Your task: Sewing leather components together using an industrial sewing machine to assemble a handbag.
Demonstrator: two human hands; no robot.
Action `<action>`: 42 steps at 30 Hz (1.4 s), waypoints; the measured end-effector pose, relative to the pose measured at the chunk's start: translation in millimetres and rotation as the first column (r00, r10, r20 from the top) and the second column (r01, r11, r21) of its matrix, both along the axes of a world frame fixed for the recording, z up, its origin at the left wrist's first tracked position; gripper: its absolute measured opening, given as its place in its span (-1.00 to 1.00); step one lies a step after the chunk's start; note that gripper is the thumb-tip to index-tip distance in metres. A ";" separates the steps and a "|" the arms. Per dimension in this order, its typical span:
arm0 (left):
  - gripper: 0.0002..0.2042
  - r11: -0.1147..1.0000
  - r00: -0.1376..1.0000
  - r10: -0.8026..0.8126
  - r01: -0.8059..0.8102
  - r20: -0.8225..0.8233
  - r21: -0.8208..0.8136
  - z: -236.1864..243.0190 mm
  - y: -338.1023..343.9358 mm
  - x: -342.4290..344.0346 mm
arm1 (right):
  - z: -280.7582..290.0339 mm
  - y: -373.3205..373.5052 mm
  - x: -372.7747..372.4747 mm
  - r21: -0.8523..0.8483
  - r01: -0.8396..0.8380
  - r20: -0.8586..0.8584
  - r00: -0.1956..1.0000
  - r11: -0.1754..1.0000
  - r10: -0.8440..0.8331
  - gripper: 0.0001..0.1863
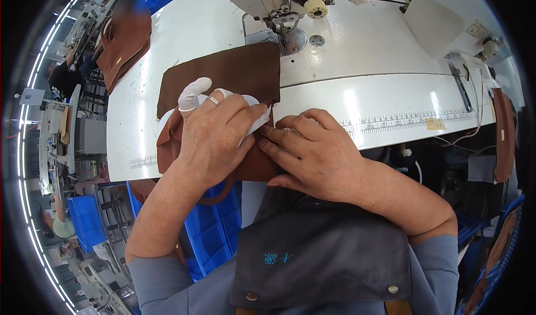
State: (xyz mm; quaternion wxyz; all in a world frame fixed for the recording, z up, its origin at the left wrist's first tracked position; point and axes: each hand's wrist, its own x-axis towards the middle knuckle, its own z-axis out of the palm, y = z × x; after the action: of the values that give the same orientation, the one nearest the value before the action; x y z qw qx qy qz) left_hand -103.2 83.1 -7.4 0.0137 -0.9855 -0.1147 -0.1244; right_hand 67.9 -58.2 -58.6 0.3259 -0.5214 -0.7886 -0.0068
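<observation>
Over the front of the white table, my left hand [215, 133] is closed, its thumb and fingertips pinching a small white slip [257, 124] against a brown leather piece [259, 161]. White covers sit on some of its fingertips, and one covered finger points up and away. My right hand [318, 156] comes in from the right, its fingertips pressed on the leather's right edge beside the slip, its thumb lower down at the same edge. Beneath lies a darker brown panel [223, 64], reaching back toward the sewing machine's needle area. Part of a white rounded shape shows behind my left hand.
A sewing machine [290, 13] stands at the back of the table [329, 94]. Brown bag pieces [125, 47] lie at the far left. Tweezers [460, 86] rest at the right, near a printed ruler [402, 124]. A blue crate [212, 225] is below the front edge.
</observation>
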 end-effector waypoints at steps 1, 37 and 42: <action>-0.56 0.999 1.000 0.000 0.001 0.029 -0.034 -0.2 0.6 0.2 | 0.0 0.1 0.1 0.001 0.002 -0.003 1.000 1.000 -0.002 -0.33; -0.64 0.985 0.973 0.070 -0.033 0.220 -0.168 -23.3 12.8 0.4 | -1.6 1.3 -0.5 0.005 0.013 -0.004 1.000 1.000 -0.013 -0.41; -0.64 0.981 0.977 0.075 -0.037 0.200 -0.189 -22.6 13.6 0.4 | -1.4 1.1 -0.3 0.002 0.011 -0.001 1.000 1.000 -0.011 -0.38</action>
State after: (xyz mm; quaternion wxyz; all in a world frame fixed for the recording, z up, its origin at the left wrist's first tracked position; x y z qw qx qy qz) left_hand -102.8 96.7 -29.9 -0.0858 -0.9607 -0.1543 -0.2144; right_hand 67.6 -57.1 -60.0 0.3268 -0.5256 -0.7854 -0.0089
